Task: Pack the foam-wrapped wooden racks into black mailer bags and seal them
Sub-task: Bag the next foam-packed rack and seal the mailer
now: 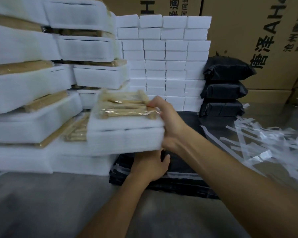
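A foam-wrapped wooden rack, white foam with plastic-wrapped wood on top, is lifted at the stack's right edge. My right hand grips its right end, thumb on the wood. My left hand lies below it on a flat pile of black mailer bags, fingers curled at the top bag's edge; what they hold is hidden. Three filled black mailer bags are stacked at the back right.
Tall stacks of foam-wrapped racks fill the left. A wall of white foam blocks stands behind, with brown cartons further back. Peeled clear strips litter the grey floor on the right.
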A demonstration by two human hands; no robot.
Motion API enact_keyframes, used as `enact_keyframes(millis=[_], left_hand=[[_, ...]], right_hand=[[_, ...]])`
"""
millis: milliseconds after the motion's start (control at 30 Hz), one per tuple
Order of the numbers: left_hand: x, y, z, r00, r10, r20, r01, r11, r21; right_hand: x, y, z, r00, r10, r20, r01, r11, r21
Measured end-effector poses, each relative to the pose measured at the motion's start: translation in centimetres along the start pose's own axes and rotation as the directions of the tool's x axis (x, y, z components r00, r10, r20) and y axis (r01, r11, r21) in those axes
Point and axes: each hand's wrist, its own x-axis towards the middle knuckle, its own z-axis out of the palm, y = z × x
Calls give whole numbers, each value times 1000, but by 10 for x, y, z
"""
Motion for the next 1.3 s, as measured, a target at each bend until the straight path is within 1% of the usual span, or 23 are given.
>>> enact_keyframes(millis=[33,67,133,200,267,367,433,467,567,733,800,867,933,1000,1033,1167,1300], left_hand=[[0,2,1,1000,21,-14,-21,1000,-2],[-1,3,0,997,52,-56,-54,998,-35],[-3,6,-3,982,119,-144,-126,991,-38],[-3,9,-5,980,148,-135,-149,989,2],[-4,7,-5,989,130,-77,-130,992,1],[-4,6,-10,987,135,86,-137,991,15],[-3,3,-13,974,147,172,-153,988,20],[-3,1,-13,971,147,189,-154,988,21],[-1,3,-8,979,145,146,-151,988,36],[5,23,1,995,77,67,-84,991,107],[7,28,3,996,78,40,-83,990,118],[6,30,3,991,134,5,-134,986,96],[5,30,0,980,197,-25,-197,980,14],[5,27,-5,981,195,-16,-196,975,-100],[6,24,-8,982,188,-4,-187,975,-121],[6,21,-10,979,204,-17,-205,974,-94],[5,20,-21,984,175,-13,-175,974,-145]], right_hand=[[-9,2,-16,998,-39,49,35,996,80],[-18,3,-34,994,-76,84,61,984,168],[-37,2,-70,983,-149,107,113,951,286],[-54,0,-98,976,-200,88,163,935,316],[-65,0,-118,971,-227,80,196,940,279],[-76,3,-140,968,-249,-35,250,936,247],[-83,3,-150,962,-245,-119,271,913,305],[-86,3,-157,958,-240,-156,281,896,344],[-94,-1,-172,940,-208,-271,311,848,428],[-100,-2,-179,909,-211,-360,371,803,466],[-100,-1,-179,903,-203,-378,377,798,470],[-101,-1,-179,904,-196,-379,368,809,459],[-102,-2,-178,907,-193,-374,357,822,443],[-102,-2,-178,914,-189,-359,344,831,437],[-103,-2,-177,917,-188,-351,337,837,431],[-105,-7,-178,929,-217,-300,327,861,389],[-113,-15,-183,956,-226,-188,278,904,325]])
